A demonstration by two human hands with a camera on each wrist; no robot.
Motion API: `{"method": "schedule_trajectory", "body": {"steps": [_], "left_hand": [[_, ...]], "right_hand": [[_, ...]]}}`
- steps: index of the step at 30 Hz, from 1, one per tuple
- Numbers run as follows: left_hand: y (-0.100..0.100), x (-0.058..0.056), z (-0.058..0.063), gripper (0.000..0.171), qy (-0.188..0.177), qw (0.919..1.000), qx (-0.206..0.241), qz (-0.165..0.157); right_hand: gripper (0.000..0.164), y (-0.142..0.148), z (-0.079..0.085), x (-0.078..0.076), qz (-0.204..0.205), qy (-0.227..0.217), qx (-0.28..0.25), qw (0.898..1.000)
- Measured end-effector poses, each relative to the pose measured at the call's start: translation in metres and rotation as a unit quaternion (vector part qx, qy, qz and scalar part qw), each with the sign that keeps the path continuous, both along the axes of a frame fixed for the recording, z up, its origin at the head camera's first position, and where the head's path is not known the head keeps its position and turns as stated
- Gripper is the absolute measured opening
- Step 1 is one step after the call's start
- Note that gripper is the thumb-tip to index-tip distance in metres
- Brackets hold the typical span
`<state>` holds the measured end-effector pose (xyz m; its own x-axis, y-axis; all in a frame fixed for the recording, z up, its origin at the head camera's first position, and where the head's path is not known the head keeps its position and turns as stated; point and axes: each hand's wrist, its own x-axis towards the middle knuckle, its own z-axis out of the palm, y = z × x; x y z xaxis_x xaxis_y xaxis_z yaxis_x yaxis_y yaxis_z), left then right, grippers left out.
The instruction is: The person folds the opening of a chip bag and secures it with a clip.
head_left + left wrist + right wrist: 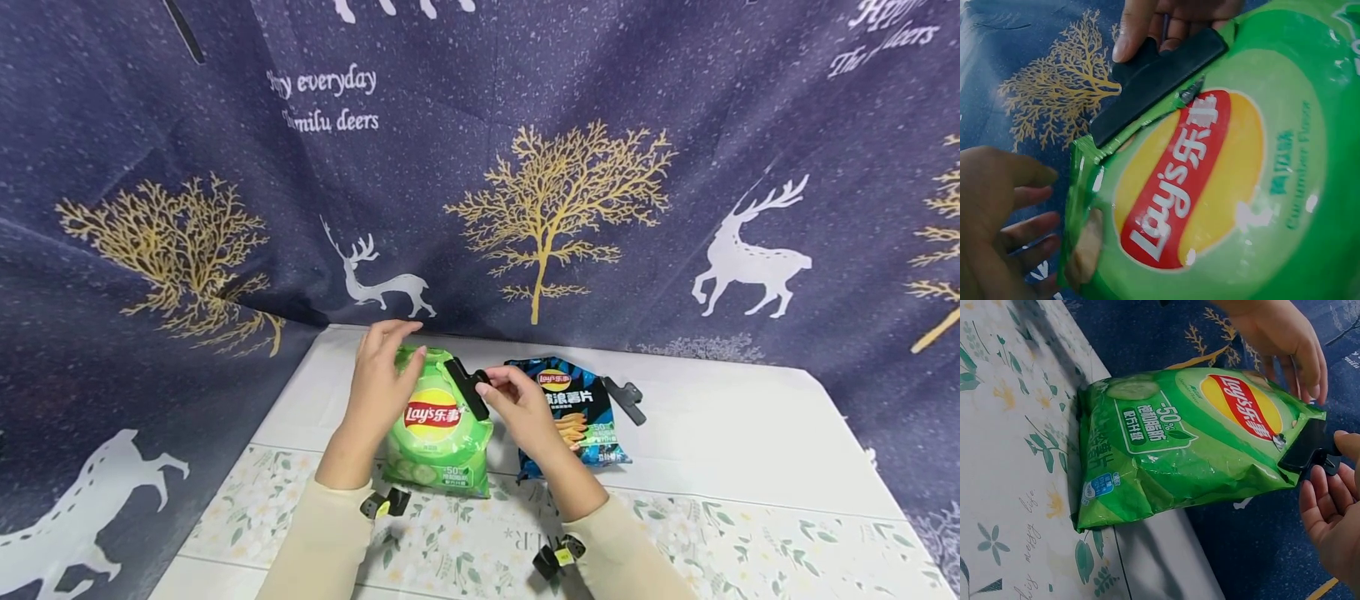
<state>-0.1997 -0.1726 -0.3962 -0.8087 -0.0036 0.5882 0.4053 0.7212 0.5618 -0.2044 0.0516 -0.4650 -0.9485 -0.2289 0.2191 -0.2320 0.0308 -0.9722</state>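
A green Lay's chip bag (435, 454) stands upright on the table. Across its upper right corner sits a black clip (467, 388), clamped over the bag's edge in the left wrist view. My right hand (525, 412) pinches the clip's handle between thumb and fingers, as the right wrist view also shows. Beside the bag's upper left side, my left hand (378, 387) is spread with relaxed fingers. In the left wrist view its fingers lie close to the bag's side; whether they touch it I cannot tell. The bag's back is hidden.
To the right lies a dark blue Lay's bag (558, 433), partly behind my right hand. A second black clip (626, 400) is at its upper right edge. The white table (712, 433) carries a floral cloth and meets a navy deer-print curtain (420, 217) behind.
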Motion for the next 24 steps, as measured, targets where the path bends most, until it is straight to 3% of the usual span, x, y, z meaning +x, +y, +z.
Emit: {"method": "schedule_trajectory", "body": {"steps": [8,16,24], "left_hand": [[-0.007,0.000,-0.009,0.045,0.006,0.9962,0.070,0.051],[-0.010,0.002,-0.016,0.065,0.009,0.9925,0.106,0.061],[-0.012,0.005,-0.024,0.064,-0.016,0.9911,0.115,0.066]], "right_hand": [[0.028,0.001,0.002,-0.001,-0.002,0.004,-0.009,1.000],[0.027,0.002,0.002,-0.002,0.002,0.000,-0.011,1.000],[0.029,0.004,0.003,-0.001,-0.002,0.001,-0.011,1.000]]}}
